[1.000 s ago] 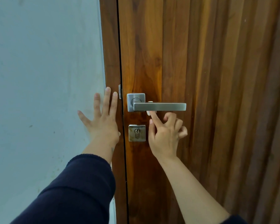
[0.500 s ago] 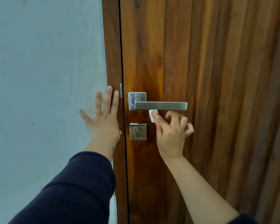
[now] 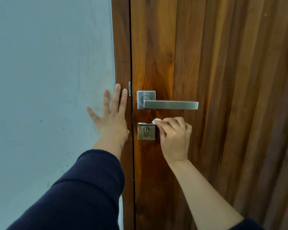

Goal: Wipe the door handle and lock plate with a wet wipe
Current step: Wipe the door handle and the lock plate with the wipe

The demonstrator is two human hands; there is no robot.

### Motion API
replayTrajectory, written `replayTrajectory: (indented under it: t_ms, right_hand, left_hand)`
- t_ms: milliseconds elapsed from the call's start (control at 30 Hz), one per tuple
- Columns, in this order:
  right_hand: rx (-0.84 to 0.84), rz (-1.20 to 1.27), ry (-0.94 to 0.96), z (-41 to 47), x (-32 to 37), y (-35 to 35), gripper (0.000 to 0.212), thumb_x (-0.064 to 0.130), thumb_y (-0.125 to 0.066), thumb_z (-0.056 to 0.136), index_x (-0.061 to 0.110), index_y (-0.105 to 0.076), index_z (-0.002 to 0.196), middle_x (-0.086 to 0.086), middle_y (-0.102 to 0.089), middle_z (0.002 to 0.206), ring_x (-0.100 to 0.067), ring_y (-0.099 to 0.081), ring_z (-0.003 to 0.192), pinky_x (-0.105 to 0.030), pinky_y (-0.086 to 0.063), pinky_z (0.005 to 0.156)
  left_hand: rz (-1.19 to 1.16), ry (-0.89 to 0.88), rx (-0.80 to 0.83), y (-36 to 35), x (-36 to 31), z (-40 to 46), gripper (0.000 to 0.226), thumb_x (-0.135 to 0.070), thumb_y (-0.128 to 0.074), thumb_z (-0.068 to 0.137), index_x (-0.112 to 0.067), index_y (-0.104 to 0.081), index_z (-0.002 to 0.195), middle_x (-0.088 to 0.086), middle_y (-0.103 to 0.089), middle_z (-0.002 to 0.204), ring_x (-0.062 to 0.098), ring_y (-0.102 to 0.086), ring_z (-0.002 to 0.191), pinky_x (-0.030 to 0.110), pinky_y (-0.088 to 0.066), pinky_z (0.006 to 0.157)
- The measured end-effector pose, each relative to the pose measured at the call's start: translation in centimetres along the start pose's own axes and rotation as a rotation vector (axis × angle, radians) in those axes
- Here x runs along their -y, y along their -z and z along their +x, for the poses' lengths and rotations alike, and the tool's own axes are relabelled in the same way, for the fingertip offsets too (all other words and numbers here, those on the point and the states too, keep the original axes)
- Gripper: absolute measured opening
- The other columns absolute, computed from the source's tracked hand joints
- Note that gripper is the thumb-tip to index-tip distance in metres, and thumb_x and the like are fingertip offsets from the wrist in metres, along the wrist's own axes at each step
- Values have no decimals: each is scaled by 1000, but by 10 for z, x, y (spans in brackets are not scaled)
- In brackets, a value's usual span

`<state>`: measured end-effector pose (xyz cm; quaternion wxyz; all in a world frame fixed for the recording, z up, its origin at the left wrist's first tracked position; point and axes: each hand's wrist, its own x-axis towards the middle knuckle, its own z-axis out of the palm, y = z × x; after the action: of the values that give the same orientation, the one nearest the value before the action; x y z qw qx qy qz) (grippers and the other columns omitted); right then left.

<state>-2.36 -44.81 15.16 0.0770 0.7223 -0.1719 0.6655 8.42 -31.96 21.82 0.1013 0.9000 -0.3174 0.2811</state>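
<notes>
Contact is being made at the lock plate: a small white wipe is pinched in the curled fingers of the right hand and is held at the plate's upper right corner, at about 1 o'clock from the keyhole. Only a little of the wipe shows past the fingertips. The handle sits level at 12 o'clock from the plate, apart from the wipe. The left hand is laid flat with fingers straight and spread across the wall and the door frame, at 9 o'clock from the plate, and nothing is held in it.

Several slips could be expected from here. So little wipe is exposed that bare fingertips might be dragged over the metal instead, and smears left. The plate looks stained, so a light pass would probably leave marks. The wipe could be snagged on the keyhole. The door could be pushed by hard rubbing if it is not latched, which cannot be told.
</notes>
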Motion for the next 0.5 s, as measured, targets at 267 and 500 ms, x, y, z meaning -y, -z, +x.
replayTrajectory:
  t_ms: [267, 500]
  right_hand:
    - [-20, 9, -22, 19, 3, 4, 13, 13, -72, 83, 16, -76, 95, 1, -71, 92, -24, -59, 93, -38, -45, 79]
    - [11, -17, -131, 14, 4, 11, 13, 17, -69, 86, 21, -76, 96, 3, -72, 92, -22, -58, 96, -38, -42, 82]
  left_hand:
    - [-17, -3, -1, 0, 0, 1, 135, -40, -74, 80, -26, 53, 124, -2, 52, 142, 29, 35, 139, 68, -2, 109]
    - [-47, -54, 8, -2, 7, 1, 131, -45, -73, 79, -28, 44, 135, -4, 48, 145, 27, 35, 139, 67, 2, 109]
